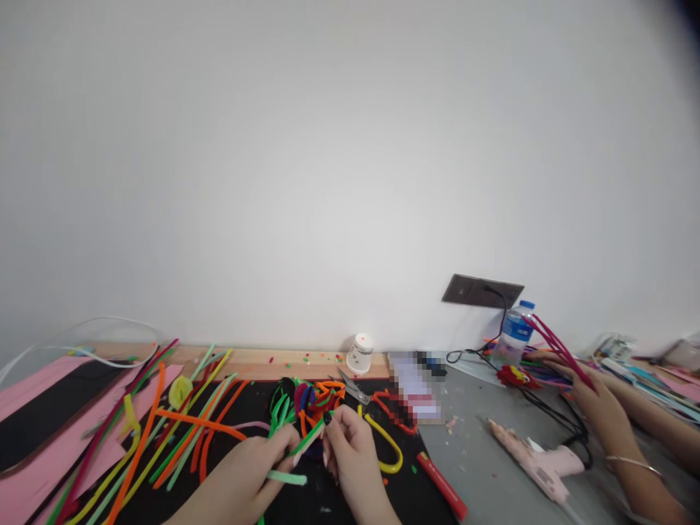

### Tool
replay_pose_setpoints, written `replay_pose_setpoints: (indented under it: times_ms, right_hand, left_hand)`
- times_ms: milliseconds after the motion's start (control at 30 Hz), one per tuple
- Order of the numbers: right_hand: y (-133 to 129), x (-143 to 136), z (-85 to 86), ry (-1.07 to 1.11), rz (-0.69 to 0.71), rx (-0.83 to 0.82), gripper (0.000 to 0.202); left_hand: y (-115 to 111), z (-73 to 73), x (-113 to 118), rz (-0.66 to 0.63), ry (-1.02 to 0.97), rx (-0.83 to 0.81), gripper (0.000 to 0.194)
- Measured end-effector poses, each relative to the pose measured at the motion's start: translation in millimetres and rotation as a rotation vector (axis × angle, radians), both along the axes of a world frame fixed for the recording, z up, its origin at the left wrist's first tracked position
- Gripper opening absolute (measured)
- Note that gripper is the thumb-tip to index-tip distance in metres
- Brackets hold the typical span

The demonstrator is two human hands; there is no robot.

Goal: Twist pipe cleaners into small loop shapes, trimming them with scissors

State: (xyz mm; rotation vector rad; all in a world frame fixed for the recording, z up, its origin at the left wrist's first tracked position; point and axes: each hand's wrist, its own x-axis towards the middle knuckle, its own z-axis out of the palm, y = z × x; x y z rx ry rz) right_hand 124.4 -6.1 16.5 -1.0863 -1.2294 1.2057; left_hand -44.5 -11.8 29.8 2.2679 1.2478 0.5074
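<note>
Pale and darker green pipe cleaners run between my two hands, low in the middle of the view. My left hand is closed around them, and a light green end sticks out below its fingers. With thumb and fingers pinched, my right hand grips the other end; one dark thumbnail shows. Just behind lies a bundle of bent green, purple and orange pipe cleaners. Scissors rest past my right hand, near a bent yellow pipe cleaner.
Loose pipe cleaners spread over the black mat and pink sheets at left. A paper cup stands by the wall. A red tool, a pink glue gun and a bottle are rightward. Another person's hands hold magenta pipe cleaners.
</note>
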Motion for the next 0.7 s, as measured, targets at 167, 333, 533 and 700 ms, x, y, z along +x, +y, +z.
replay_pose_setpoints:
  times_ms: [167,333,533,700]
  right_hand:
    - [2.9,7.3,0.3,-0.013,-0.093,0.049,0.031]
    - [1.9,7.8,7.6,0.059,-0.117,0.052,0.024]
    - [-1.0,-2.0,4.0,0.068,0.167,-0.025,0.031]
    - [0.8,0.0,0.0,0.038,0.084,-0.047,0.037]
  left_hand:
    - [1.5,8.5,-4.0,0.035,0.089,0.04,0.019]
    - [1.0,20.4,-5.8,0.104,0.079,0.076,0.019]
    - [-4.4,12.6,2.8,-0.014,0.173,0.094,0.022]
    - [-4.1,7.9,6.1,-0.001,0.183,0.115,0.024]
